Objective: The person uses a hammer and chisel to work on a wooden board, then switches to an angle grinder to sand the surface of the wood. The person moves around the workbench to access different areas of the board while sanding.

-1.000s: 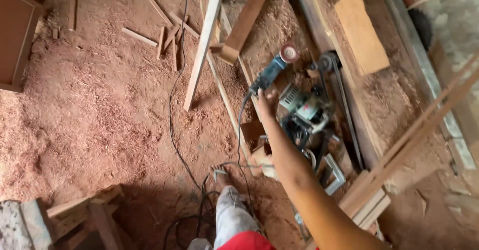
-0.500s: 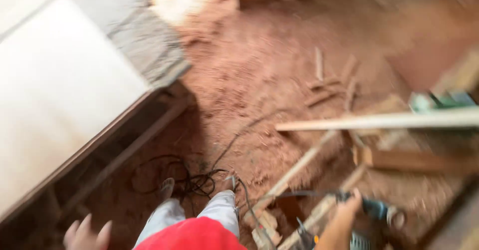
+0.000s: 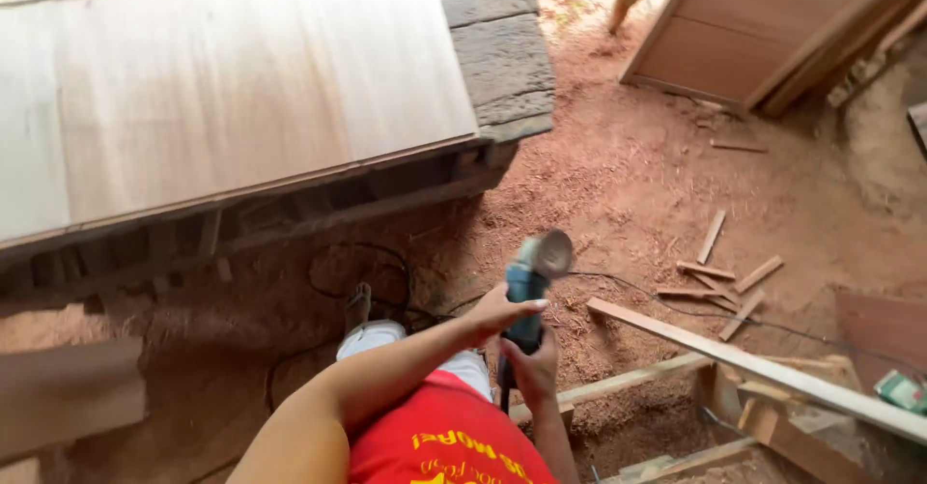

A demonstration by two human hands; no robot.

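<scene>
1. Both hands grip one tool, a blue angle grinder (image 3: 529, 291), held out in front of the body over the sawdust floor (image 3: 618, 185).
2. The left hand (image 3: 497, 312) wraps around the grinder's body from the left, fingers curled over it just below the head; it is clamped on the tool.
3. The right hand (image 3: 531, 368) is closed on the lower end of the body, just beneath the left hand and nearer the torso, so the two hands sit stacked along the tool.
4. The grinder's long axis runs away from the right hand, up and slightly to the right, ending at the round grey disc (image 3: 553, 252) beyond the left hand's fingertips.
5. A black cable (image 3: 367, 252) loops on the floor left of the left hand, beside a sandalled foot (image 3: 358, 302).
6. The table (image 3: 232, 88), topped with a pale plywood sheet, lies well apart, up and left of the left hand; the disc points more toward open floor than toward it.
7. A long wooden strip (image 3: 753, 363) and loose offcuts (image 3: 719, 281) lie to the right of the right hand.
</scene>
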